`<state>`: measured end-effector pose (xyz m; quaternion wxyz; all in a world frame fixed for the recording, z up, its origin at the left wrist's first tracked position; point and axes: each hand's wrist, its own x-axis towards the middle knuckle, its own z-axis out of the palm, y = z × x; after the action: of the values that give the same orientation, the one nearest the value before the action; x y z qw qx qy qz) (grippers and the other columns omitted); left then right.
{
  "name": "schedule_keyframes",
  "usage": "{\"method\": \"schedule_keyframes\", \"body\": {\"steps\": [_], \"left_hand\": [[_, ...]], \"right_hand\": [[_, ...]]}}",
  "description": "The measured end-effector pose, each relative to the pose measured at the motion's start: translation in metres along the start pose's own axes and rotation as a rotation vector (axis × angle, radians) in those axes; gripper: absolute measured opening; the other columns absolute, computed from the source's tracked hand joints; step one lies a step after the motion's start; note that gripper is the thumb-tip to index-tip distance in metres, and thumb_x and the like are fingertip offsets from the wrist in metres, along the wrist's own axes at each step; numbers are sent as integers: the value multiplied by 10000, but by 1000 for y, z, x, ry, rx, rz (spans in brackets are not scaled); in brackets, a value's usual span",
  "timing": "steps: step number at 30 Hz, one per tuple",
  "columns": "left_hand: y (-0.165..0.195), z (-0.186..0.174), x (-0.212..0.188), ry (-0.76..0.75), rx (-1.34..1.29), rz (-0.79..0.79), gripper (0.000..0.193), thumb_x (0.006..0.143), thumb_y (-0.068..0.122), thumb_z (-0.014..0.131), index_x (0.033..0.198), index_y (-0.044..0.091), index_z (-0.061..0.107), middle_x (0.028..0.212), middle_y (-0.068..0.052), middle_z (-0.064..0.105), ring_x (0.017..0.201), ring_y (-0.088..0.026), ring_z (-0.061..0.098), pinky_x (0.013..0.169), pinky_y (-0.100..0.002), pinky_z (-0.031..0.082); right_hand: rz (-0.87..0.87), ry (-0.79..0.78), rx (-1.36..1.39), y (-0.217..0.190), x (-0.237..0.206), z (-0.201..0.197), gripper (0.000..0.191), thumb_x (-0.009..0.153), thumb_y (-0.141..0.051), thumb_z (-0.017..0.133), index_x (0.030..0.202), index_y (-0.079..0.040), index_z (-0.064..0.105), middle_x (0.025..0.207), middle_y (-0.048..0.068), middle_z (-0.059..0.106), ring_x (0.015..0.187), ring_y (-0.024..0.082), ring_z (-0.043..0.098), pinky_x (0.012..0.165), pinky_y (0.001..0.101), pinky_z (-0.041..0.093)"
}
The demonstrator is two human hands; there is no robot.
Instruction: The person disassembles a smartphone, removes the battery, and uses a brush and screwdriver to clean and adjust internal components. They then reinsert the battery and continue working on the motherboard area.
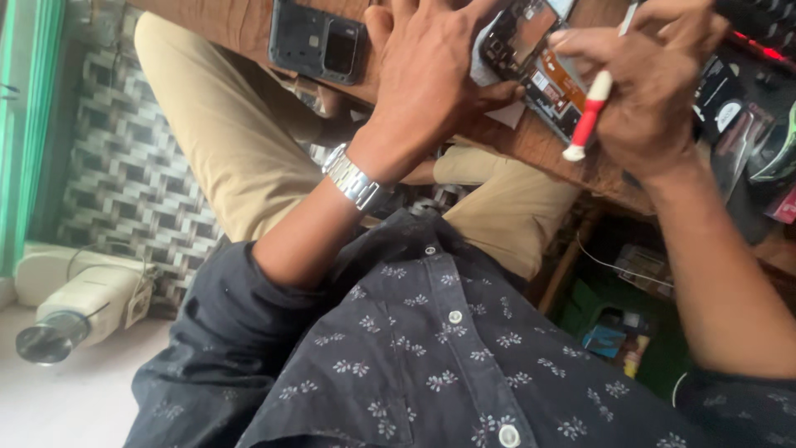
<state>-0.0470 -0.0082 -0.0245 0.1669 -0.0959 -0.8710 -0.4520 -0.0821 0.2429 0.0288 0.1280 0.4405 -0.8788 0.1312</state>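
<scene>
An opened phone (535, 58) with its circuit board showing lies on the wooden table (539, 145). My left hand (427, 75), with a metal watch on the wrist, presses flat on the phone's left side and holds it down. My right hand (655, 91) grips a red and white screwdriver (589, 116), whose handle points down toward me; its tip is hidden behind the fingers above the phone. A dark phone back cover (315, 40) lies on the table to the left of my left hand.
Dark tools and packets (746, 124) crowd the table's right side. Under the table sit small boxes and a white wire (622, 265). A patterned tiled floor (124, 166) and a white appliance (79, 307) are at the left. My tan trousers and dark flowered shirt fill the foreground.
</scene>
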Motion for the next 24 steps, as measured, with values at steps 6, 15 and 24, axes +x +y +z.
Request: {"method": "schedule_keyframes", "body": {"steps": [6,15,24], "left_hand": [[1,-2,-4,-3,-9,-4,757,725,381,968,1346,135,610,1154,-132,664,1138,-347,586,961,-463,455],[-2,3,-4,-43,-9,-30,771,728,411,953,1362,136,610,1174,-147,650,1141,-344,580,970,-457,450],[-1,4,-7,26,57,24,804,699,426,964,1360,139,608,1200,-142,639,1158,-343,545,970,-469,435]], "right_hand": [[-221,-26,-398,-5,11,-1,174,967,-151,793,1117,-235,817,1100,-160,792,1052,134,506,1009,325,275],[-95,3,-101,-12,4,-1,244,986,-49,686,1178,-159,790,1175,-84,787,1092,197,517,995,349,277],[-86,30,-76,-15,3,4,239,1009,-24,688,1197,-152,761,1178,-60,779,1066,187,485,1013,328,304]]}}
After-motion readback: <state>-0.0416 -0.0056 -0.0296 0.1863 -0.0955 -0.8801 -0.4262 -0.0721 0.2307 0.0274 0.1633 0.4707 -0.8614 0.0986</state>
